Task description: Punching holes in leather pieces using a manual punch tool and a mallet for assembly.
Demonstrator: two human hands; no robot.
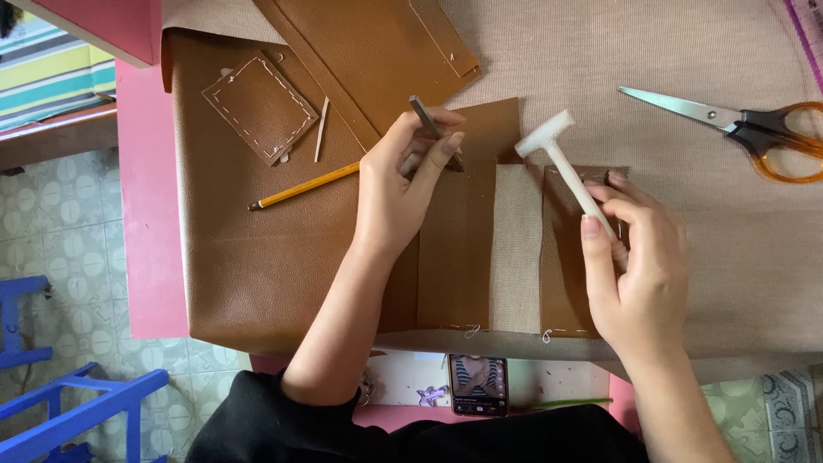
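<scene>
My left hand (396, 184) grips a slim grey metal punch (426, 116), its tip set on a tall brown leather strip (454, 249) near the strip's top. My right hand (639, 266) holds a white mallet (549, 141) by its handle, the head raised just right of the punch. A second, narrower brown leather piece (561, 274) lies under my right hand, with white stitch threads at its lower edge. Both pieces rest on a beige ribbed cloth (516, 249).
A large brown leather sheet (257, 274) covers the pink table (150, 249) at left, carrying a stitched leather patch (260, 107), a yellow pencil (304, 186) and a small wooden stick (321, 129). Orange-handled scissors (737, 129) lie at right. A phone (477, 386) sits at the near edge. Blue stool (77, 411) on the floor.
</scene>
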